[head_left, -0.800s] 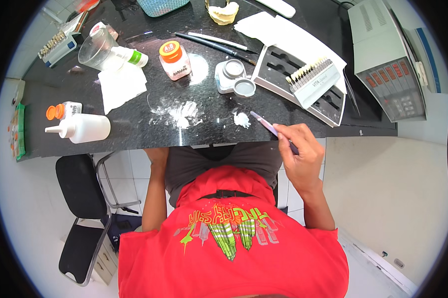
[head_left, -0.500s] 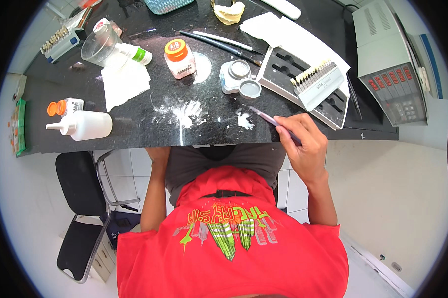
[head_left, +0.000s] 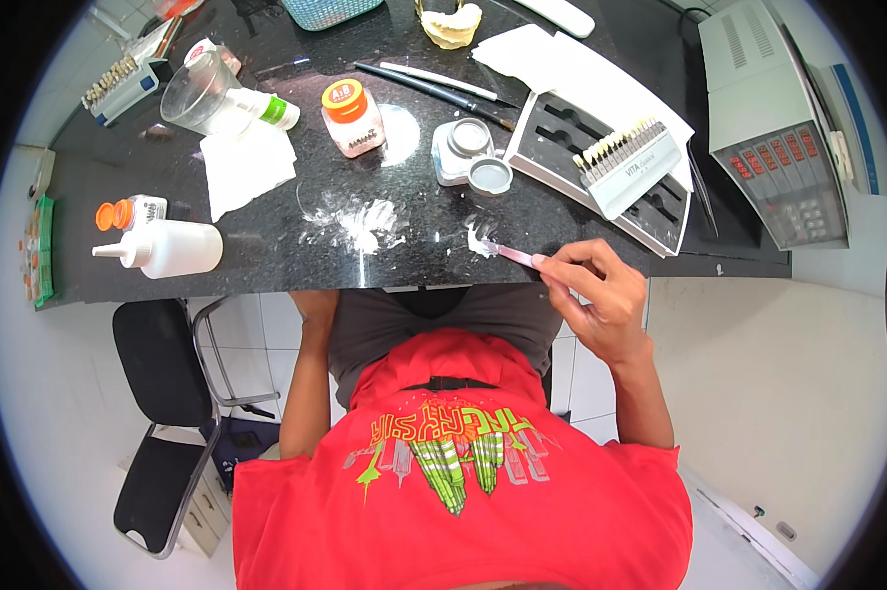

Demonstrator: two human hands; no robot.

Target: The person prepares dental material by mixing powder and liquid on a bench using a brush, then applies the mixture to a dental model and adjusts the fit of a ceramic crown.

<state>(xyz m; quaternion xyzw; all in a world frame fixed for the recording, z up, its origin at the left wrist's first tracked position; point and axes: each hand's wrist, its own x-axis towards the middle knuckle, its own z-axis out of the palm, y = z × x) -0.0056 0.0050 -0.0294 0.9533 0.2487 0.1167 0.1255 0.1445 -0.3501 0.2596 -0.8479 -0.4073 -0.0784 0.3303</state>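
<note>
Pinched in my right hand (head_left: 600, 295) is a slim pinkish-purple spatula (head_left: 515, 256), held near its back end. Its tip touches a small patch of white paste (head_left: 480, 239) on the black countertop, close to the front edge. A larger smear of white powder (head_left: 365, 226) lies to the left of it. Beyond the paste stands an open jar (head_left: 460, 152) with its grey flip lid (head_left: 489, 175) hanging toward me. My left hand (head_left: 314, 304) rests low at the counter's front edge, by my thigh, and its fingers are hidden.
An orange-capped jar (head_left: 353, 118), a white squeeze bottle (head_left: 183, 248) and a tissue (head_left: 247, 167) are on the left. Brushes (head_left: 433, 90) lie farther back. A tooth shade guide (head_left: 632, 169) sits on an open case (head_left: 537, 147) at right, before a box-shaped machine (head_left: 772, 118).
My right hand has lowered and tilted the spatula. Its tip has come down toward me from above the paste onto it, and the paste looks more spread. My left hand stays put.
</note>
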